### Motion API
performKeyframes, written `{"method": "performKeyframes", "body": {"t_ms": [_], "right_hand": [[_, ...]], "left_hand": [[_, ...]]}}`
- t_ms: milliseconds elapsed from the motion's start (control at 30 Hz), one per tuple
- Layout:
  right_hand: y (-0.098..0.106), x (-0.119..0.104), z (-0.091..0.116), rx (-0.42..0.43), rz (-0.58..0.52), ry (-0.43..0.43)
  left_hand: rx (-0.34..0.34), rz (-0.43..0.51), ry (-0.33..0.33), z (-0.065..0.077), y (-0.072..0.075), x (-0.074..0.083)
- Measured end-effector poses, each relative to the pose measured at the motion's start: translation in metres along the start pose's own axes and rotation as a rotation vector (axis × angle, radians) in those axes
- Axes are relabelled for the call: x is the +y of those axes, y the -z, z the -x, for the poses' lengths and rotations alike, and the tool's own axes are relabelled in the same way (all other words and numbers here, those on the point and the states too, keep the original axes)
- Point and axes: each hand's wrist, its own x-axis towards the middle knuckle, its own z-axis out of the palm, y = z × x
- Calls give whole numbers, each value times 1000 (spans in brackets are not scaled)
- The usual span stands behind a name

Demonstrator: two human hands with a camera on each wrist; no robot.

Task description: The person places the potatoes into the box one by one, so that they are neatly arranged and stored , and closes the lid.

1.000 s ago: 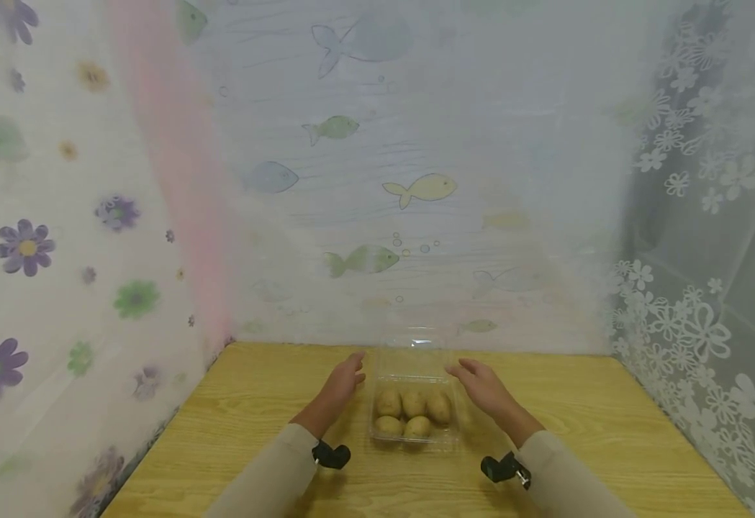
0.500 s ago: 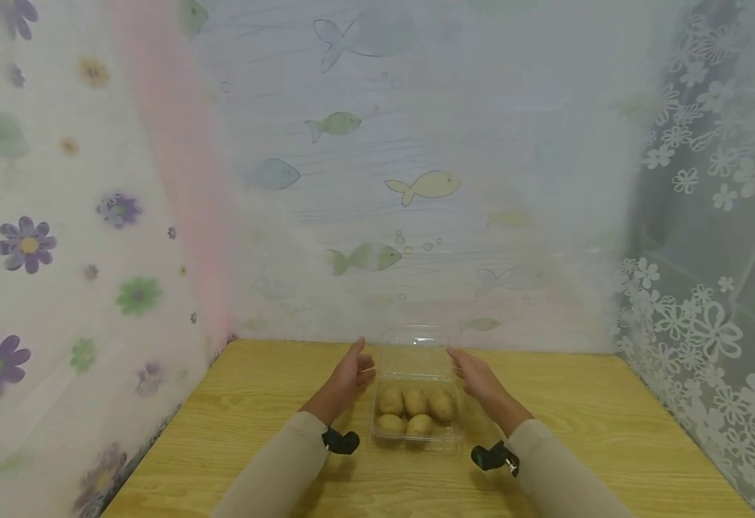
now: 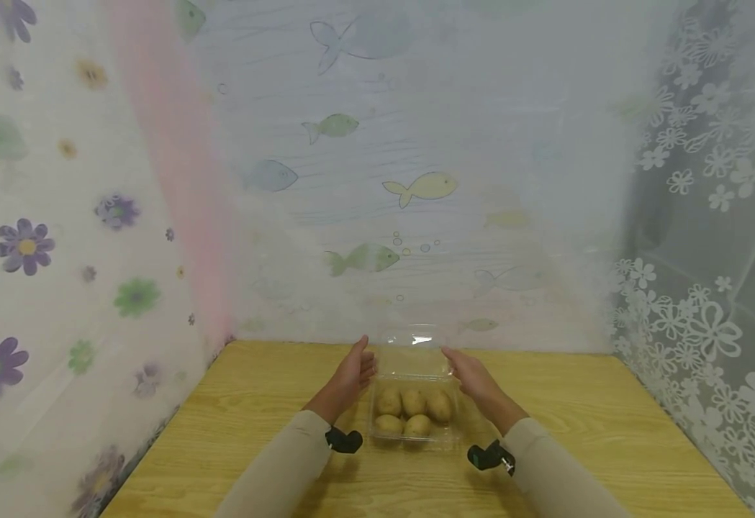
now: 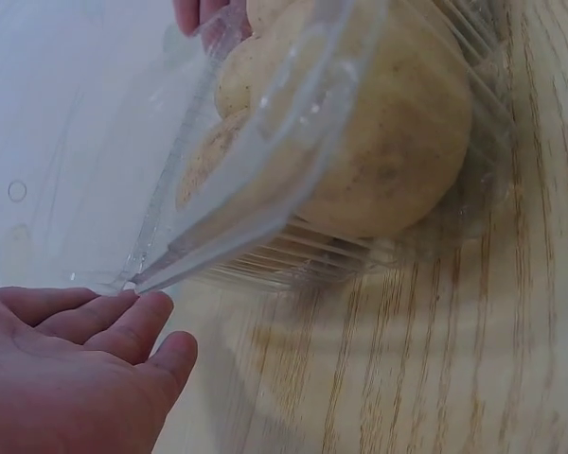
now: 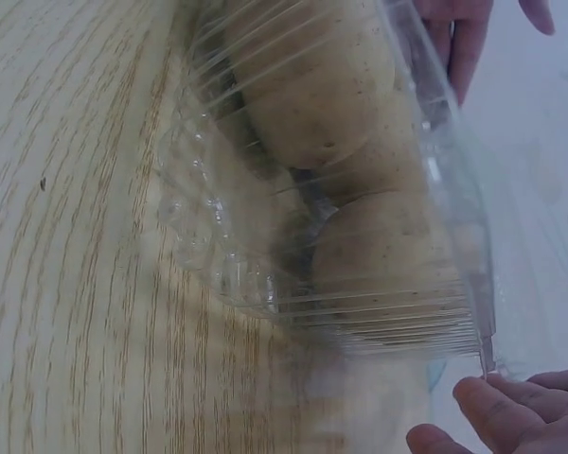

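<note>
A clear plastic clamshell box stands on the table with several potatoes inside. Its lid is raised at the far side. My left hand is at the box's left side near the hinge, fingers extended; in the left wrist view, the fingertips meet the corner of the plastic. On the opposite side is my right hand, its fingers loosely straight, with fingertips right at the rim's corner in the right wrist view. Neither hand curls round the box.
The box rests on a wood-grain table. Behind it hangs a pale curtain printed with fish. Flowered sheeting closes off the left, and a translucent flowered sheet lines the right. Each wrist carries a small black camera.
Both hands have drawn inward to the two sides of the box near the hinge. The box, its raised lid and the potatoes stay in place.
</note>
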Motion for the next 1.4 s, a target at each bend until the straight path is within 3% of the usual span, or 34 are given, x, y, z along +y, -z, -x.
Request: {"method": "performKeyframes", "body": {"t_ms": [433, 733, 1400], "right_hand": [[0, -5, 10, 31, 16, 29], [9, -1, 13, -48, 16, 38], [18, -2, 24, -88, 5, 112]], "left_hand": [[-19, 27, -26, 8, -3, 4], [-40, 3, -57, 13, -1, 4], [-49, -11, -74, 19, 2, 11]]}}
